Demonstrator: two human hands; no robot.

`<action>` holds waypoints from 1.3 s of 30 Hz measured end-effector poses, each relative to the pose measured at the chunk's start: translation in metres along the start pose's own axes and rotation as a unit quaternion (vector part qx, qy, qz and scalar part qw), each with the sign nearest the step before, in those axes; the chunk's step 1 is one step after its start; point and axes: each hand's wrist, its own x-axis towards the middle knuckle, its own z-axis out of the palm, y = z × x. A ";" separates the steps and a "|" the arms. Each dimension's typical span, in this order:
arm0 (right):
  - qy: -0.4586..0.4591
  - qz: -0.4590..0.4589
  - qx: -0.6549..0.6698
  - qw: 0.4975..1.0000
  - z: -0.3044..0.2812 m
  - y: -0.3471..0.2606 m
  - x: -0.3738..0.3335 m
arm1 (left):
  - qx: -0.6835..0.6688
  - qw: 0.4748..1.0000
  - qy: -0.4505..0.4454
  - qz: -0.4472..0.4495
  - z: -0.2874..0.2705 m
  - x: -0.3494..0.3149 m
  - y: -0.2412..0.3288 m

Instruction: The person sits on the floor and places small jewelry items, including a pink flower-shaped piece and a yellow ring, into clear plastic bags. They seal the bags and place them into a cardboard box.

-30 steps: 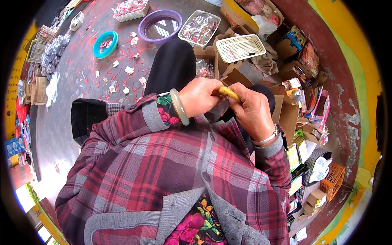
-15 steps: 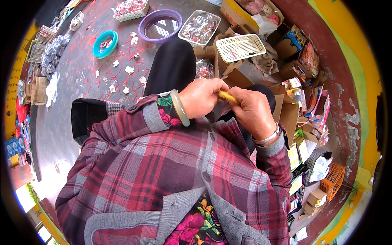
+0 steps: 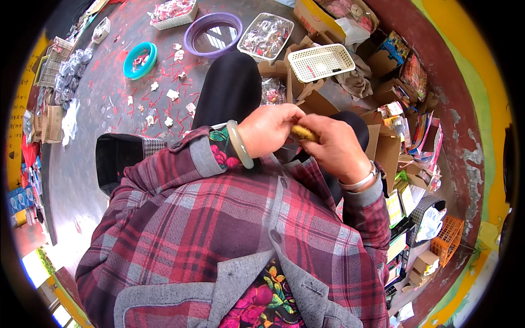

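Above my lap, my two hands meet fingertip to fingertip around a small, fuzzy yellow piece (image 3: 304,133). Its kind is not clear, as fingers cover much of it. My right hand (image 3: 340,148) is closed on it, thumb bent along its near side. From the other side my left hand (image 3: 266,131) comes in with curled, pinched fingers. Their tips end beside the yellow piece, and whatever lies between them is hidden. A pale bangle (image 3: 239,144) circles my left wrist.
Right of my knees stand open cardboard boxes (image 3: 385,156) and a cream basket (image 3: 321,62). Ahead are a clear-packet tray (image 3: 266,37), a purple basin (image 3: 192,47) and a teal bowl (image 3: 129,64). White scraps (image 3: 172,94) and red strips litter the dark floor. A black, checked-sided container (image 3: 112,161) stands at left.
The yellow piece has tilted and less of its length shows between my fingers. My right hand has rolled slightly over it; my left hand has barely moved.
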 end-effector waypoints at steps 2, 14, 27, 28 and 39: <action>0.034 0.031 0.119 0.992 -0.006 -0.002 -0.002 | -0.036 0.999 0.013 -0.019 -0.003 0.000 0.002; 0.143 -0.001 0.122 0.982 -0.001 0.010 -0.004 | -0.078 0.996 -0.010 -0.047 -0.002 -0.001 0.009; 0.143 -0.107 -0.203 0.963 0.000 -0.005 -0.007 | -0.028 0.999 0.000 -0.026 -0.003 -0.001 0.006; 0.143 -0.099 -0.206 0.963 0.000 -0.005 -0.007 | -0.026 0.999 0.001 -0.031 -0.003 -0.001 0.008; 0.150 -0.091 -0.212 0.961 0.000 -0.008 -0.007 | -0.017 0.999 0.022 -0.035 -0.001 -0.002 0.006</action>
